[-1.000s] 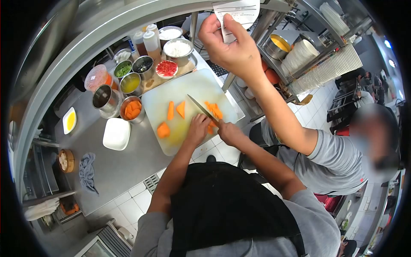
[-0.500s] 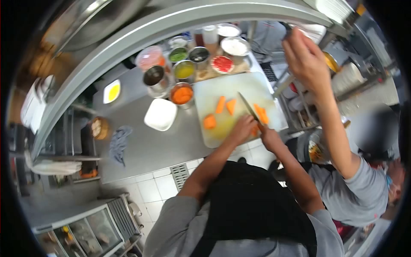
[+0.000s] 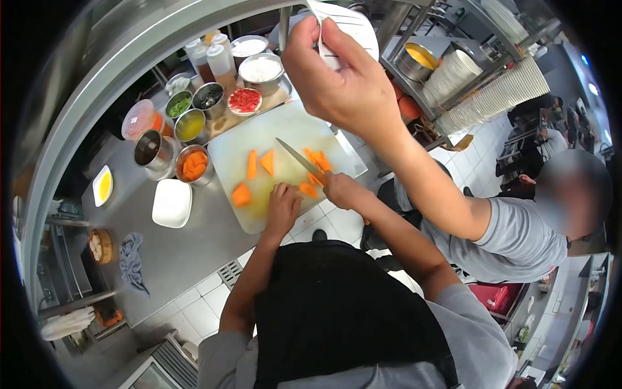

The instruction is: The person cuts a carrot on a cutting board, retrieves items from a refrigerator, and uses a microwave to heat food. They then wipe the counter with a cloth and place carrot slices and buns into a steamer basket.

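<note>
Gripping a knife (image 3: 295, 157) by its handle with the right hand (image 3: 340, 190), fingers shut tight around it, blade slanting up and away over the white cutting board (image 3: 259, 139). Resting the left hand (image 3: 283, 204) on the near edge of the board with fingers bent down; hard to tell whether holding anything under them. Between the two hands, just beside the left fingertips and by the near end of the blade, a small carrot piece (image 3: 308, 190). Farther out on the board, more carrot chunks (image 3: 252, 165), apart from both hands. Left of the board, touching its edge, a steel tub of cut carrot (image 3: 194, 165). High above it all, a co-worker's hand (image 3: 343, 84) pinching a paper slip (image 3: 346, 26).
</note>
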